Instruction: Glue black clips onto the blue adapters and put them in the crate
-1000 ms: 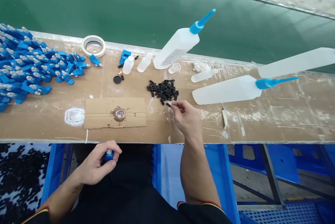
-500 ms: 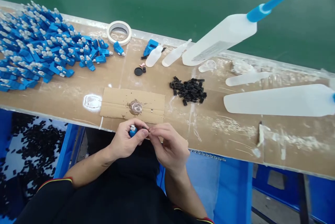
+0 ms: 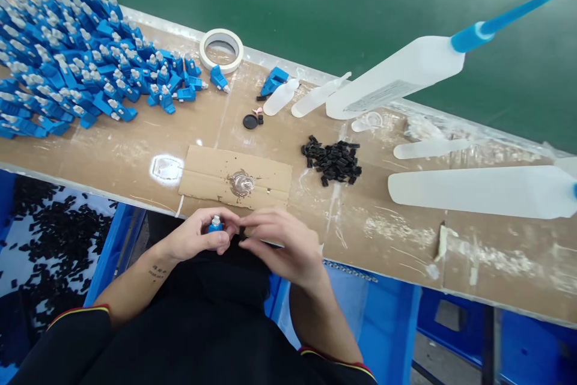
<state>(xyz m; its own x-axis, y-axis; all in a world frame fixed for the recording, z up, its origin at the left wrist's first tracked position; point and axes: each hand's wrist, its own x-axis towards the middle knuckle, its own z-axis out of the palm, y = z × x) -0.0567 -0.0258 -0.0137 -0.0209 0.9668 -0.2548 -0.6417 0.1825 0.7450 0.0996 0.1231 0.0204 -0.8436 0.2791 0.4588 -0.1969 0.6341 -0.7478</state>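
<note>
Just off the table's front edge, my left hand [image 3: 202, 233] is closed around a blue plastic piece [image 3: 215, 226] with a grey tip, which pokes up between thumb and fingers. My right hand [image 3: 286, 244] meets the left fingertips, its thumb and fingers bent together. Something small and dark shows between the two hands, too hidden to name. Beyond them on the table lies a cardboard strip [image 3: 198, 172] bearing a clear, wet-looking blob [image 3: 242, 183]. To its right is a heap of small black pieces [image 3: 336, 161].
A large pile of blue pieces with grey tips [image 3: 76, 66] covers the left of the table. A tape roll [image 3: 238, 60], small white bottles [image 3: 282, 97] and a large blue-nozzled bottle [image 3: 396, 75] stand behind. Another large bottle [image 3: 478, 191] lies right. Blue bins [image 3: 108, 253] sit below the edge.
My left hand has shifted slightly left with the blue piece. The fingers of my right hand have moved left and spread a little across the left fingertips. The camera view has turned slightly.
</note>
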